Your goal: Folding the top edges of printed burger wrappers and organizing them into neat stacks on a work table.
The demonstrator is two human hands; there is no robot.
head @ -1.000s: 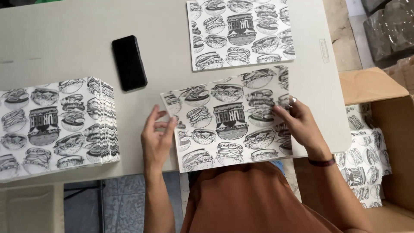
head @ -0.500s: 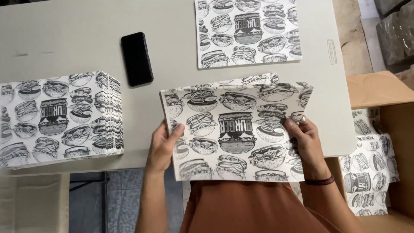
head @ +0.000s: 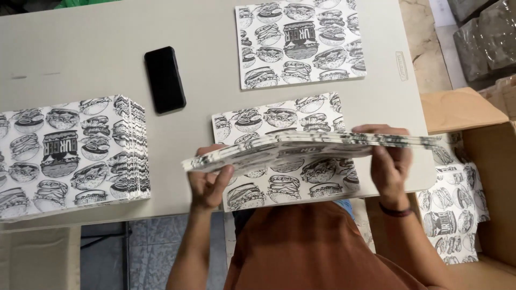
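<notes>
Held nearly edge-on above the table's near side, a thin sheaf of printed sheets (head: 317, 146) spans the space between both hands. Left hand (head: 209, 180) grips the sheaf's left end, thumb on the underside and fingers curled over the top edge; right hand (head: 389, 164) clamps the right end, fingers wrapped over the top with the thumb below. Both hands are closed on the sheaf.

Directly beneath it, another printed sheet (head: 279, 121) lies flat on the table (head: 97, 37), its middle masked by the lifted sheaf. Left of the hands, a tall stack of the same sheets (head: 72, 153) stands near the table's front edge, cut off by the frame's left border. A black phone (head: 165, 79) lies between that stack and a single sheet (head: 298, 43) placed at the far side, with bare tabletop around it.

At right, past the table's edge, an open cardboard box (head: 473, 118) holds more printed sheets (head: 457, 209), partly hidden by the right forearm. How many sheets the sheaf contains cannot be made out.
</notes>
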